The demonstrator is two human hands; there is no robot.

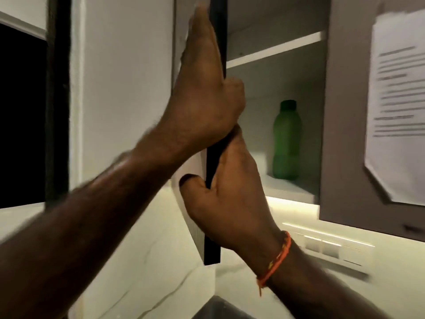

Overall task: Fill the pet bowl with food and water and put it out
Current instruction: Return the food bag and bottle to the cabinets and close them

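Head view. Both hands grip the dark front edge of an open wall-cabinet door, seen edge-on with its long axis vertical. The left hand is uppermost: its fingers lie extended along the outer face of the door, and the thumb hooks round the edge. The right hand sits directly below, touching the heel of the left hand; its fingers are closed on the inner side of the edge, with the thumb on the outer face. An orange thread band circles the right wrist.

The cabinet interior is exposed. A green bottle with a dark cap stands upright on the lower shelf, long axis vertical, cap up; its contents cannot be determined. The upper shelf shows nothing on its visible part.

A printed paper sheet is fixed to the neighbouring closed door. A switch panel sits on the wall below. The pet bowl is not in view.
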